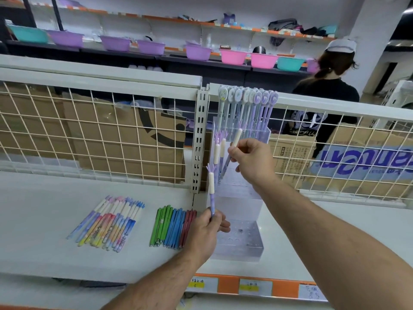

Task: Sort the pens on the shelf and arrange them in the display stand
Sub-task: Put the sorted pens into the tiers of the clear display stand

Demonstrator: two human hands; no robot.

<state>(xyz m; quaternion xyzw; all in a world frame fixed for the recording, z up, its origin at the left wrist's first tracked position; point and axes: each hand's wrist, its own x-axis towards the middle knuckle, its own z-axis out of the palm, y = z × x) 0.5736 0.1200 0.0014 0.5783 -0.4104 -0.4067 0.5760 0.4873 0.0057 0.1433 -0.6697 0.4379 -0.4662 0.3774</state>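
A clear tiered display stand (239,242) sits on the white shelf (44,220). Its top tier holds several purple round-topped pens (250,104); two purple flower-topped pens (218,148) stand in a middle tier. My right hand (252,159) pinches another flower-topped pen (234,142) tilted over the middle tier. Lower down, my left hand (205,231) grips a fourth flower-topped pen (211,186) upright in front of the stand. On the shelf lie a fan of pastel pens (109,220) and a row of green, blue and red pens (172,227).
A wire mesh back panel (89,130) with cardboard boxes behind it borders the shelf. A slotted metal post (200,139) stands just left of the stand. A person in a black shirt (324,97) stands beyond the mesh. Coloured basins line far shelves.
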